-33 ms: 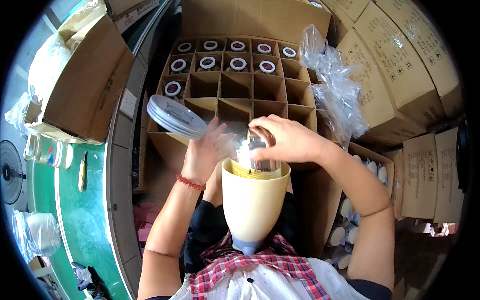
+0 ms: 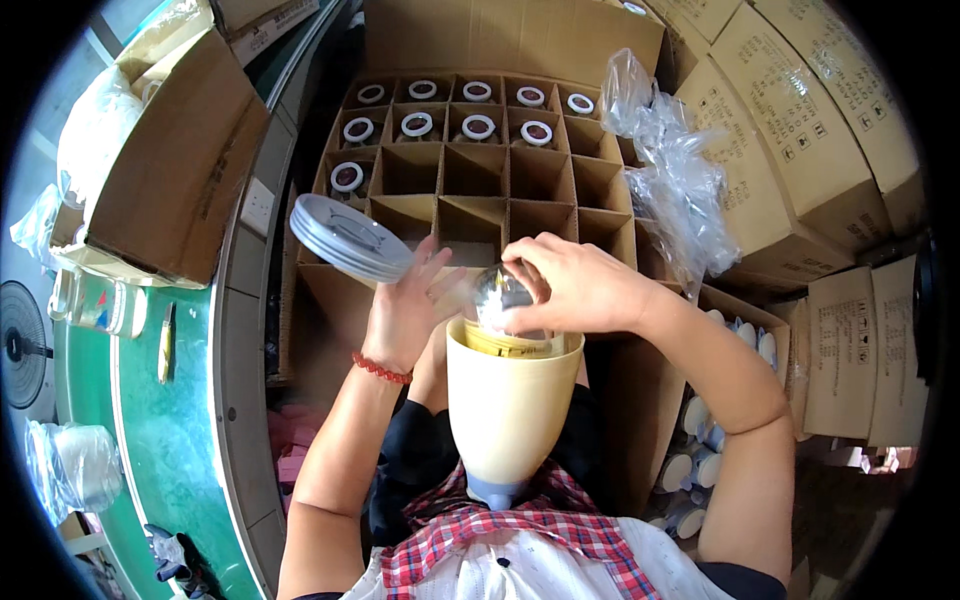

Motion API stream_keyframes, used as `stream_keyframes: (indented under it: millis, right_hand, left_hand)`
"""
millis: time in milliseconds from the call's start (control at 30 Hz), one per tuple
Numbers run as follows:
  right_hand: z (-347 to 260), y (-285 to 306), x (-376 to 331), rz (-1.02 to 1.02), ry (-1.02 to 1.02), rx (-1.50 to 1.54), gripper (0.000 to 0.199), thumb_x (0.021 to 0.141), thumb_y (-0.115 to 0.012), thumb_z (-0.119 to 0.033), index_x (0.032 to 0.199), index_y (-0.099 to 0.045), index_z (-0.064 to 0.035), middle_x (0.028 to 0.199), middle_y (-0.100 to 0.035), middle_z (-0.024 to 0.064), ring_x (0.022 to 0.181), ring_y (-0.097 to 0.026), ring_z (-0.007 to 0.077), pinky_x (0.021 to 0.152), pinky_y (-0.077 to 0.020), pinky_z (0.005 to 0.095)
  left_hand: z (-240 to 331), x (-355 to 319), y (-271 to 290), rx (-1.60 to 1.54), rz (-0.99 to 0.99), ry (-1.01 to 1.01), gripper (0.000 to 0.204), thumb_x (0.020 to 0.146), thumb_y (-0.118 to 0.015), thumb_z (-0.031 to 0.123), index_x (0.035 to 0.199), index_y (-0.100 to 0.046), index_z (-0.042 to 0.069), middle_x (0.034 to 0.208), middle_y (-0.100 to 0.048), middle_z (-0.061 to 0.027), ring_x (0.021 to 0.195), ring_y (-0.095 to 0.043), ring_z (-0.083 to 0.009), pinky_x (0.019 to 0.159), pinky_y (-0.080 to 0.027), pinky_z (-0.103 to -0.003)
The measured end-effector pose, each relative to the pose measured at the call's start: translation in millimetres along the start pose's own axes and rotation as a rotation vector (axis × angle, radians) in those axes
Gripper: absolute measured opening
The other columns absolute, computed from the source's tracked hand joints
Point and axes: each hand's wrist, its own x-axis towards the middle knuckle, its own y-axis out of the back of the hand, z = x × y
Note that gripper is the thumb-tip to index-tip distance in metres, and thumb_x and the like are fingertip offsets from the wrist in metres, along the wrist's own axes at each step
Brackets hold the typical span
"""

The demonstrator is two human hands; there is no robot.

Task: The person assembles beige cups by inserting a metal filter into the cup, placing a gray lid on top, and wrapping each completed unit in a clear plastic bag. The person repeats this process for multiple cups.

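My left hand (image 2: 405, 310), with a red bead bracelet at the wrist, holds a stack of grey round lids (image 2: 350, 238) up at its fingertips. My right hand (image 2: 580, 285) grips a clear shiny item (image 2: 500, 300) at the mouth of a cream funnel-shaped vessel (image 2: 505, 400) in front of my chest. I cannot tell whether the clear item is a jar or a wrapping. Just beyond both hands stands a cardboard box with a divider grid (image 2: 505, 180). Its far cells hold jars with white ring tops (image 2: 478, 125), and the near cells are vacant.
Crumpled clear plastic bags (image 2: 670, 170) hang over the box's right edge. Stacked cardboard cartons (image 2: 800, 150) fill the right side. An open carton (image 2: 170, 150) sits at the left above a green conveyor belt (image 2: 160, 430). White cups (image 2: 720, 440) lie at the lower right.
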Motion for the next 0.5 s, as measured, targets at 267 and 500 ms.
stream_keyframes:
  millis: [267, 500]
  right_hand:
    - [-26, -13, 12, -0.317, 0.005, -0.341, 0.051, 0.082, -0.065, -0.049, 0.103, -0.053, -0.0036, 0.089, -0.066, 0.0171, 0.086, -0.067, 0.0363, 0.077, -0.0524, 0.0455]
    - [-25, -26, 25, -0.423, -0.033, -0.329, 0.063, 0.081, -0.065, -0.045, 0.114, -0.051, 0.0062, 0.096, -0.069, 0.0242, 0.093, -0.068, 0.0368, 0.083, -0.0536, 0.0431]
  left_hand:
    - [3, -26, 7, -0.008, 0.096, -0.047, 0.067, 0.097, -0.031, 0.056, 0.149, -0.031, 0.014, 0.151, -0.034, -0.0156, 0.136, -0.038, -0.0351, 0.107, -0.033, -0.057]
    - [2, -40, 17, 0.019, 0.125, -0.048, 0.067, 0.097, -0.037, 0.051, 0.149, -0.029, 0.009, 0.150, -0.036, -0.0168, 0.130, -0.044, -0.0343, 0.105, -0.037, -0.054]
